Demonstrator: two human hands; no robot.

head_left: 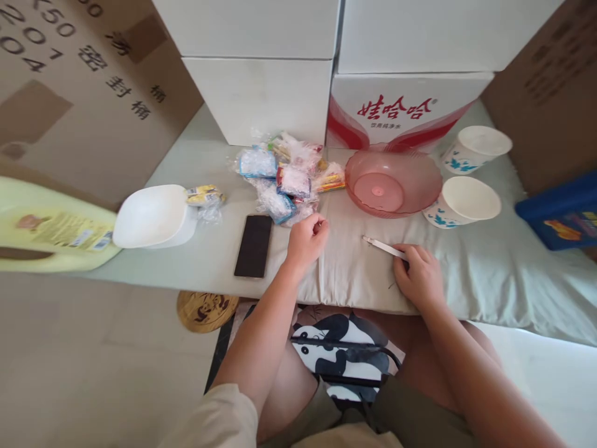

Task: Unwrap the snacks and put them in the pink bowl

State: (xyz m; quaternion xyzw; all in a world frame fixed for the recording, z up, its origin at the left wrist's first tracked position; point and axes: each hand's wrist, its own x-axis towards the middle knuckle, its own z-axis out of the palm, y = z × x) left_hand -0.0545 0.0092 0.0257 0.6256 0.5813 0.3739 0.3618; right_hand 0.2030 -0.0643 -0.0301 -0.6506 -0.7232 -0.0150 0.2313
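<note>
- Tool (pixel 382 246), slim and white, lies between the two hands, inward of the counter's (pixel 212 264) near edge; its free end points left and toward the back edge.
- Right hand (pixel 418 278) is clamped on the other end of the tool, close to the near edge, with the fingers curled round it.
- Left hand (pixel 306 241) is curled into a loose fist, well apart from the right hand and from the tool; whether anything is inside it I cannot tell.
- Wrapped packets (pixel 293 180), in clear, blue, red and yellow film, are heaped just beyond the left hand, toward the back edge; contact with the knuckles is unclear.
- Phone (pixel 253 246), dark-screened, lies left of the left hand, its lower end near the near edge.
- Pink bowl (pixel 395 211), see-through, stands beyond the tool, between the packets and two paper cups (pixel 446 215) with blue leaf prints.
- White bowl (pixel 153 214) sits toward the left end, a yellow packet (pixel 204 195) against its right side and a pale yellow jug (pixel 60 233) on its left.
- White carton (pixel 396 112) with red lettering stands along the back edge, behind the pink bowl.
</note>
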